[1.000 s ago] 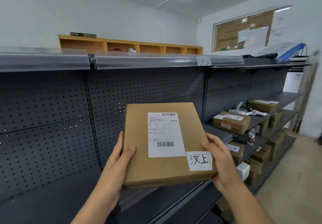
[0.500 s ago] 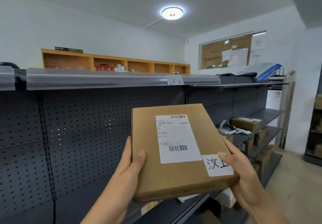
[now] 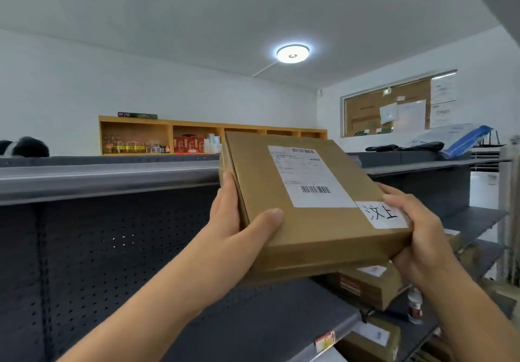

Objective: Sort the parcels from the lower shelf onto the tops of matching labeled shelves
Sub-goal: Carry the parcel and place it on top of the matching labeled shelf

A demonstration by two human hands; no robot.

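Raised since before to top-shelf (image 3: 107, 177) height — the flat parcel (image 3: 306, 209), gripped by both hands (image 3: 239, 221) — lower-shelf boxes (image 3: 368, 288) beneath.

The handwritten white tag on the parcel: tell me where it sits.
Head view: the handwritten tag is stuck on the near right corner of the parcel, just below the shipping label and against the right hand thumb.

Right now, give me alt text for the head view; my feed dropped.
Both hands, left hand and right hand, hold a flat brown parcel tilted up at the level of the grey top shelf. A handwritten label sits at its near right corner.
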